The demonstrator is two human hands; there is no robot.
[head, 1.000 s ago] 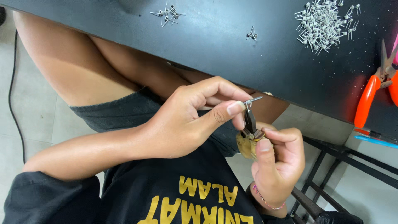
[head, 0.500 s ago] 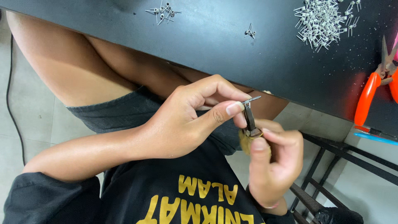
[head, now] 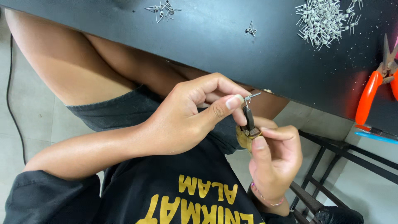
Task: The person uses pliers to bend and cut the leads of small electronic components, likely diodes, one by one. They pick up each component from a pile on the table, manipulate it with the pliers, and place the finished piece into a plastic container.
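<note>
Below the near edge of the black surface (head: 232, 49), over the person's lap, both hands meet around a small tool. From the head view, the left hand (head: 186, 116) comes in from the left, its thumb and forefinger pinched together on a thin bent wire piece (head: 251, 98) at the top of a slim dark tool (head: 249, 118). The right hand (head: 275, 159) rises from the near right, its grip closed around the tool's yellowish lower end (head: 243, 137), thumb pressed on top. The tool stands nearly upright, and the wire piece sits at its far tip, just beside the left thumbnail and just in front of the surface's edge.

On the surface, far right, lies a loose heap of small grey wire pieces (head: 323, 18), not in any box or tray. A tiny cluster of the same pieces (head: 250, 30) lies near the middle, and another small cluster (head: 161, 7) sits far left. At the right edge rest pliers with orange handles (head: 375, 89), and a blue strip (head: 375, 137) shows just near them at the surface's edge.

Bare legs and dark grey shorts (head: 128, 110) fill the space under the hands, with a black shirt carrying yellow lettering (head: 182, 195) nearest the camera. A thin black cable (head: 9, 95) runs down the pale tiled floor at the left, and a black metal frame (head: 331, 153) shows at the near right.
</note>
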